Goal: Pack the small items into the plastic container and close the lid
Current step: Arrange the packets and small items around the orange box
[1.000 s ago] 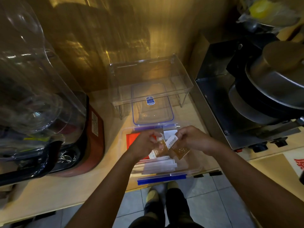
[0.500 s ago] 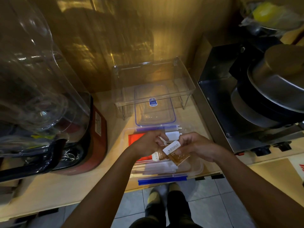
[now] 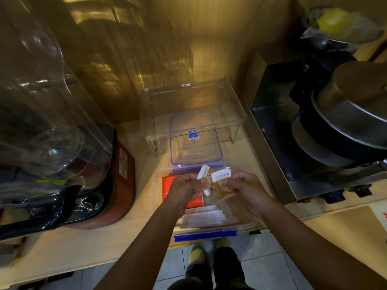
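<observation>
A clear plastic container (image 3: 249, 221) with blue clips stands open at the counter's front edge. Inside it lie a red packet (image 3: 167, 186) and a stack of white sachets (image 3: 201, 216). Its clear lid (image 3: 195, 143) with a blue rim lies flat just behind it. Above the container, my left hand (image 3: 185, 190) grips a small white-ended sachet (image 3: 203, 172). My right hand (image 3: 247, 190) pinches a brown sachet with a white label (image 3: 221, 175). The two sachets overlap between my hands.
A clear acrylic riser (image 3: 192, 109) stands over the lid at the back. A large blender with a clear cover (image 3: 52, 130) fills the left. A metal appliance with stacked pans (image 3: 345, 122) sits on the right. The counter edge (image 3: 125, 254) runs just below the container.
Both hands have turned the sachets upward, so their white ends now point away from me. The hands stay over the container.
</observation>
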A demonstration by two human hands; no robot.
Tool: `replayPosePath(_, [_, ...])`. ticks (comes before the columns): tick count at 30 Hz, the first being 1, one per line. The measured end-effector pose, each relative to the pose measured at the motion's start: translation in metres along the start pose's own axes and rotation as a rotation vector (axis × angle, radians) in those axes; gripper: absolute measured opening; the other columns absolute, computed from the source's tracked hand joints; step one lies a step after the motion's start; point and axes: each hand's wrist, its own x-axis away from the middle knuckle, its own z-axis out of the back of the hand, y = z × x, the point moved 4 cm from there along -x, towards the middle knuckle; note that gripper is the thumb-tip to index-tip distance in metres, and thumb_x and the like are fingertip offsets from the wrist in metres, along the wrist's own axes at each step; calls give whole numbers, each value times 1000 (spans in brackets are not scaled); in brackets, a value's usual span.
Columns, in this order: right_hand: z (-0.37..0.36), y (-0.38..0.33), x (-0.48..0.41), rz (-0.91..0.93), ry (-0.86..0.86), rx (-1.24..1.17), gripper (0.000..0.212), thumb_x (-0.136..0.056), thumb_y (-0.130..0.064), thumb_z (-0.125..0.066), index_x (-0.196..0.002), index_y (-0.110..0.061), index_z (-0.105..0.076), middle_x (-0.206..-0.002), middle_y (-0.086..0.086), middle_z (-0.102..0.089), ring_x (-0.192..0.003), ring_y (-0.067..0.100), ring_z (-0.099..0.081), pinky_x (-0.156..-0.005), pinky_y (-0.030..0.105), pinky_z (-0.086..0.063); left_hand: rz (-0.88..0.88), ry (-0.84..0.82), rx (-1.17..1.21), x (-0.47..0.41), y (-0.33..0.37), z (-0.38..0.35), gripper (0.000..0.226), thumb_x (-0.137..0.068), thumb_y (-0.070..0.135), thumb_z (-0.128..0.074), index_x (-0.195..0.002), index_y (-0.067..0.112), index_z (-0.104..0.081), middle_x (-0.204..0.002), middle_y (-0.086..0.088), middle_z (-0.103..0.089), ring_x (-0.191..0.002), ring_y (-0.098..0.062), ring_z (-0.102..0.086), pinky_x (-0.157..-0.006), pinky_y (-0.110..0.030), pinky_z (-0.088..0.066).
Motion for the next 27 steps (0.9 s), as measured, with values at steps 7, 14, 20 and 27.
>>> replayPosePath(7, [-8, 2, -3, 106, 21, 215, 6, -77, 1, -71, -80, -1, -66, -90, 14, -68, -74, 16, -64, -62, 16, -53, -60, 151, 25, 1, 0, -6, 14, -89, 3, -56, -76, 6, -58, -82, -9, -69, -75, -17, -68, -58, -19, -57])
replayPosePath(14, [-10, 7, -8, 70, -6, 160, 6, -79, 2, -68, -77, 1, -63, -82, 13, -68, -72, 18, -62, -65, 23, -51, -140, 37, -50, 1, 3, -15, 24, -91, -2, -48, -75, 11, -60, -79, -5, -68, -72, -14, -66, -56, -18, -55])
replayPosePath(20, [-12, 19, -12, 55, 20, 214, 14, -79, 5, -65, -71, -5, -61, -80, 10, -64, -67, 15, -63, -59, 23, -53, -81, 101, 42, 0, -10, -16, 8, -84, 2, -64, -76, 6, -61, -74, -8, -66, -57, -10, -65, -50, -19, -54])
replayPosePath(27, [-7, 21, -21, 137, 47, 693, 20, -85, -20, -61, -105, -17, -60, -104, -1, -66, -91, 11, -63, -79, 27, -53, -115, 294, -11, 1, -11, 2, 19, -82, -3, -63, -67, 6, -55, -71, -12, -65, -64, -22, -65, -52, -28, -56])
